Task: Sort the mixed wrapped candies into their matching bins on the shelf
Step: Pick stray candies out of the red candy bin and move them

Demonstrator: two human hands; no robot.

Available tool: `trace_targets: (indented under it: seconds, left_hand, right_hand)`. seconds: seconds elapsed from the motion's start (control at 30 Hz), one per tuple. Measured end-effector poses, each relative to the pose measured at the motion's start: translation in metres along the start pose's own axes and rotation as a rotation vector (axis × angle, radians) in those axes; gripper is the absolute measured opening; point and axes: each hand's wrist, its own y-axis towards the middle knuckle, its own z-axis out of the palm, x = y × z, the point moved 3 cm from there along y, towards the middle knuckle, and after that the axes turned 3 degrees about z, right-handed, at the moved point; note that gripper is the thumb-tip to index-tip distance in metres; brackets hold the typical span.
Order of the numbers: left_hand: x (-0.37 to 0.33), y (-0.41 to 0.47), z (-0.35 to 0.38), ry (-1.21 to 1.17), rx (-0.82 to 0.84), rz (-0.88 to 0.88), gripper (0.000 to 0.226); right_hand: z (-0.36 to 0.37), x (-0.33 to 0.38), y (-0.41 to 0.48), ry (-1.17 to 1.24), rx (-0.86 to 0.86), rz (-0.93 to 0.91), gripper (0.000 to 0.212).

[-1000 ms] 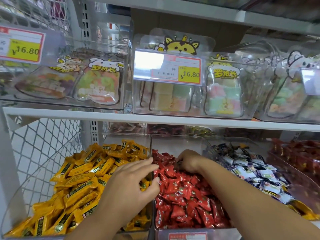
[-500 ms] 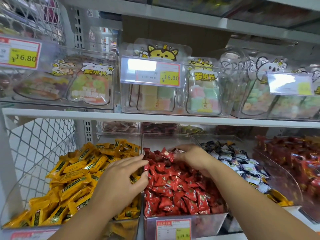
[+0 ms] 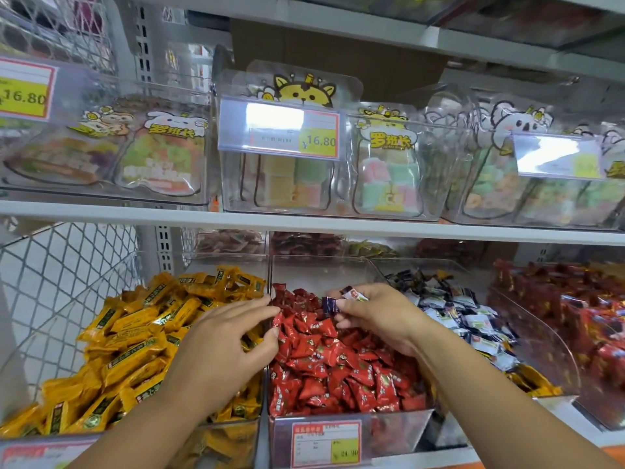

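Right hand (image 3: 382,316): pinching blue-white candies (image 3: 352,294). Left hand (image 3: 223,346): fingers straight, over yellow candies (image 3: 135,333), thumb at red candies (image 3: 331,360). Tag (image 3: 280,130) above: 16.80.

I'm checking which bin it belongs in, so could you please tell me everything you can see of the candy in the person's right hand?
The candy is small, in glossy wrapping: a dark blue end points left, and a white part with red and green print shows above the fingers; whether one piece or two, I cannot tell. The right hand pinches it in its fingertips just above the red candies in the middle bin.
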Motion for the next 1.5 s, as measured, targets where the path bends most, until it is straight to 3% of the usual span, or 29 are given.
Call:
trace_targets:
  seconds: [0.1,0.2,0.27,0.33,0.4,0.47,0.7,0.8,0.87,0.93,1.03,1.13,1.3,1.4,1.5]
  left_hand:
    - [0.001,0.0,0.001,0.004,0.004,0.001,0.067]
    - [0.003,0.0,0.002,0.005,0.009,0.002,0.067]
    - [0.004,0.0,0.003,0.013,0.016,0.003,0.067]
    - [0.005,0.0,0.004,0.016,0.017,0.005,0.066]
    - [0.006,0.001,0.004,0.006,0.02,0.003,0.064]
    - [0.005,0.001,0.005,0.001,0.024,0.001,0.063]
    - [0.0,-0.001,0.002,0.008,0.049,-0.019,0.066]
    - [-0.001,-0.001,0.002,0.008,0.057,-0.026,0.067]
    - [-0.001,-0.001,0.001,0.01,0.057,-0.032,0.067]
    - [0.0,-0.002,0.001,0.01,0.054,-0.03,0.066]
    - [0.002,-0.001,0.001,0.004,0.05,-0.017,0.064]
    - [0.004,-0.001,0.001,0.002,0.053,-0.011,0.065]
    - [0.006,-0.001,0.002,0.002,0.061,-0.003,0.063]
    - [0.006,0.001,0.003,-0.006,0.049,-0.003,0.059]
    - [0.008,0.001,0.003,-0.028,0.052,-0.029,0.051]
  right_hand:
    - [-0.013,0.012,-0.006,-0.249,-0.118,-0.1,0.022]
    - [-0.05,0.029,-0.014,-0.656,-0.37,-0.279,0.024]
    - [-0.084,0.025,-0.016,-0.803,-0.523,-0.323,0.027]
    - [-0.112,0.004,-0.017,-0.924,-0.552,-0.224,0.035]
    - [-0.124,-0.027,-0.014,-1.164,-0.482,-0.029,0.065]
    - [-0.128,-0.045,-0.008,-1.316,-0.444,0.117,0.065]
    - [-0.124,-0.035,-0.009,-1.265,-0.393,0.179,0.071]
    - [-0.108,0.016,-0.023,-1.19,-0.51,-0.082,0.079]
    - [-0.072,0.048,-0.027,-0.986,-0.368,-0.228,0.051]
    - [-0.013,0.054,-0.03,-0.918,0.011,-0.234,0.037]
    - [0.059,0.017,-0.018,-1.167,0.429,-0.142,0.061]
    - [0.061,-0.01,0.013,-1.369,0.448,0.001,0.077]
    - [0.004,0.026,0.036,-1.391,0.41,0.234,0.08]
    - [0.018,0.042,0.049,-1.274,0.44,0.113,0.062]
    - [0.065,0.031,0.078,-1.276,0.367,-0.096,0.045]
